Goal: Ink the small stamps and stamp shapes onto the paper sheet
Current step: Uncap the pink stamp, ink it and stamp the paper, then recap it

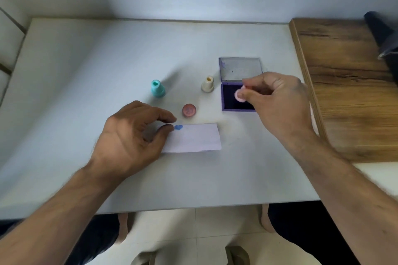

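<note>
while right grip (pixel 277 101) pinches pink stamp (pixel 239 95) over ink pad (pixel 231 108), left grip (pixel 131 137) spread on paper (pixel 193 140); teal stamp (pixel 157 88) beyond.

Left hand (pixel 129 135) loosely curled – right hand (pixel 277 101) fingers pinched.

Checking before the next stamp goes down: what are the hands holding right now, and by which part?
The right hand pinches the pink stamp by its upper body, over the ink pad. The left hand holds nothing; it hovers at the paper sheet.
</note>
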Motion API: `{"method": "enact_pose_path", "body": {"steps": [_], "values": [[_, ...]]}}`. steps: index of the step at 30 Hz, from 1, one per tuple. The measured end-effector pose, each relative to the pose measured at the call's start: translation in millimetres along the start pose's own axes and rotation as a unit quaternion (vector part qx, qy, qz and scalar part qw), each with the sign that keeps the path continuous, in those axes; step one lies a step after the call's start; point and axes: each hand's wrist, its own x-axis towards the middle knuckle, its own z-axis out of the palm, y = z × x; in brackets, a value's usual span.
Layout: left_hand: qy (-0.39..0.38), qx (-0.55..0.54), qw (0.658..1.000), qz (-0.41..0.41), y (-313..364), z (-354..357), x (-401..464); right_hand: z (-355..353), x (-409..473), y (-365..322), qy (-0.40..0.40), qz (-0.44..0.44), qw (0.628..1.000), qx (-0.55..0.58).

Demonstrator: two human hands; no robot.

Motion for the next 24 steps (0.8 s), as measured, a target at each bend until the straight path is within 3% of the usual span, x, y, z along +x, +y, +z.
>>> {"method": "enact_pose_path", "body": {"steps": [3, 6, 9, 19, 24], "values": [[-0.014, -0.011, 1.000, -0.016, -1, 0, -1, 9, -13, -18, -0.047, 0.030, 0.977, 0.205], [-0.031, -0.004, 0.999, -0.016, -4, -1, -1, 21, -27, -36, -0.167, 0.166, 0.864, 0.445], [-0.044, -0.003, 0.999, -0.013, -6, -1, -1, 28, -35, -39, -0.239, 0.244, 0.789, 0.510], [-0.070, -0.038, 0.997, -0.017, -8, 2, -1, 29, -35, -38, -0.238, 0.309, 0.727, 0.565], [-0.071, -0.040, 0.996, -0.020, -8, 2, -1, 26, -36, -39, -0.230, 0.312, 0.718, 0.579]]}}
